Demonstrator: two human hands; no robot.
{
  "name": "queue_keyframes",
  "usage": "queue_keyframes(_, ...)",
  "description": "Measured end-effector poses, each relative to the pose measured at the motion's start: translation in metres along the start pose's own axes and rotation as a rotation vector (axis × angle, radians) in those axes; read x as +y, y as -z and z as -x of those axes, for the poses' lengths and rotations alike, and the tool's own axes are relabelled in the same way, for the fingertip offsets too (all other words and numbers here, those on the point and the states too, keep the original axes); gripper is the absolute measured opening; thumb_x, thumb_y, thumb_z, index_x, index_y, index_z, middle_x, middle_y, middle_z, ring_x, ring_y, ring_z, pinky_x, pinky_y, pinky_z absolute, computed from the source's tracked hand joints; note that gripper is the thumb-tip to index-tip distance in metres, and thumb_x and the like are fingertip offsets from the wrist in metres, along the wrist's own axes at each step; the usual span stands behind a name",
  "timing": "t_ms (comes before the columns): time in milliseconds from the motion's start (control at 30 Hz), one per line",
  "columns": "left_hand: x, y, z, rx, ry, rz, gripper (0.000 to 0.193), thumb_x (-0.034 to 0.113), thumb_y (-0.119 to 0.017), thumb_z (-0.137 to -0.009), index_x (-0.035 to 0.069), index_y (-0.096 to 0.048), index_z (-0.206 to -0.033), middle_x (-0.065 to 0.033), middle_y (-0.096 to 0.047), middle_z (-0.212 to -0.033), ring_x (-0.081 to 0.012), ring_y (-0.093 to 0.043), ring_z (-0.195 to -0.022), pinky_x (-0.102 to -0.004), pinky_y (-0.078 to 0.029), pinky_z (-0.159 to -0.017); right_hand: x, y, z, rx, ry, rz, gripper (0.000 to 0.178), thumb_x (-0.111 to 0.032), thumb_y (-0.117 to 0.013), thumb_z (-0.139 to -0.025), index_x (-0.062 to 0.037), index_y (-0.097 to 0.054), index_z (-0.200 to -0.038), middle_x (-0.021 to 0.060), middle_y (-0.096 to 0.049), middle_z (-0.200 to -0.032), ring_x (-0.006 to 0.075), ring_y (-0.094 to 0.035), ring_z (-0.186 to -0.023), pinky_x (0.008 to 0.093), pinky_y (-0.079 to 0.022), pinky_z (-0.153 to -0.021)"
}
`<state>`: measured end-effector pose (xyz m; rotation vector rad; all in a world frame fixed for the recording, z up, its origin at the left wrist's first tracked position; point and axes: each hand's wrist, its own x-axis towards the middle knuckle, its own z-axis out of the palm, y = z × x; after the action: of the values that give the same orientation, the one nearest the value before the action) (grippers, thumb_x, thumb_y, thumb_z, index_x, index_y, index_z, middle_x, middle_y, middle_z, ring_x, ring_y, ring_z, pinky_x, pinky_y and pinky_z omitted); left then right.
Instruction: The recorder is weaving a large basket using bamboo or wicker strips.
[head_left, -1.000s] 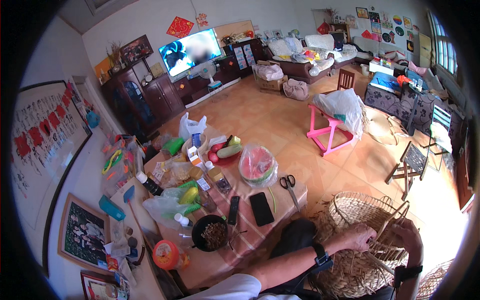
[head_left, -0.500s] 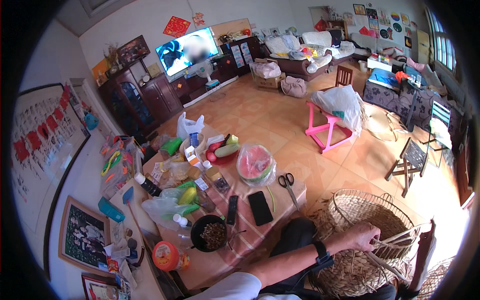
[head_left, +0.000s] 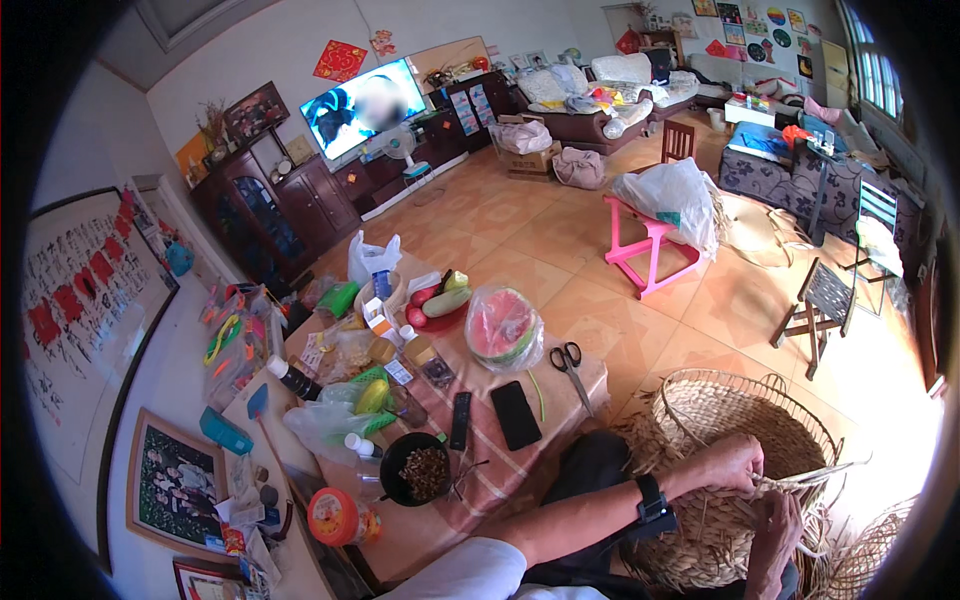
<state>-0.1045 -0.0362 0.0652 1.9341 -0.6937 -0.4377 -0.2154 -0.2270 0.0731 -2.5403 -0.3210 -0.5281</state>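
Observation:
A large basket (head_left: 700, 540) of plaited straw stands at the lower right, with a bare wire frame rising round its far rim. My left hand (head_left: 733, 465), with a dark watch on its wrist, is closed on the near rim. Beside it, just to the right and lower, my right hand (head_left: 776, 525) has its fingers pinched at the rim, on a straw strand (head_left: 825, 472) that runs out to the right. The exact hold of the right fingertips is partly hidden. Loose straw ends stick out around the basket's wall.
A cloth-covered table at left holds scissors (head_left: 572, 378) near its edge, a black phone (head_left: 516, 416), a remote (head_left: 461, 420), wrapped watermelon (head_left: 504, 328) and a dark bowl (head_left: 415, 468). Another woven basket (head_left: 872, 545) is at lower right. Beyond stand a pink stool (head_left: 652, 250) and folding stool (head_left: 818, 315).
My right hand has come down and left from the right side to the basket rim, next to my left hand. My left hand stays on the rim. The view has shifted slightly.

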Motion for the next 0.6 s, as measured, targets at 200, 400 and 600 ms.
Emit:
queue_keyframes(200,-0.015,0.016,-0.019,-0.323,0.126,0.066,0.031,0.019,-0.081,-0.071,0.002,-0.079,-0.096,-0.0053,-0.073,-0.073,-0.0141,-0.062,-0.063,-0.034,-0.048,-0.059,-0.011,-0.006,0.003,-0.094,0.0,0.017,0.027,0.0,-0.069,-0.083,-0.0043,-0.063,-0.109,0.015,-0.061,-0.086,0.034,-0.062,-0.083,0.0462,-0.047,-0.073)
queue_keyframes(400,-0.012,0.037,-0.024,-0.592,0.128,0.109,0.03,0.023,-0.079,-0.077,0.002,-0.077,-0.098,0.0003,-0.07,-0.074,-0.0111,-0.058,-0.065,-0.0329,-0.044,-0.06,-0.029,0.003,-0.007,-0.107,0.044,-0.053,0.036,0.001,-0.073,-0.079,-0.0042,-0.064,-0.114,0.0124,-0.062,-0.087,0.0324,-0.064,-0.083,0.0438,-0.049,-0.072)
queue_keyframes(600,-0.015,0.038,-0.023,-0.616,0.103,0.045,0.034,0.023,-0.079,-0.078,0.0,-0.074,-0.102,-0.0049,-0.072,-0.081,-0.0157,-0.064,-0.077,-0.0355,-0.05,-0.068,-0.019,-0.014,-0.005,-0.056,0.058,0.038,0.023,-0.007,-0.071,-0.082,-0.0036,-0.068,-0.104,0.0135,-0.057,-0.09,0.035,-0.061,-0.082,0.0459,-0.047,-0.07)
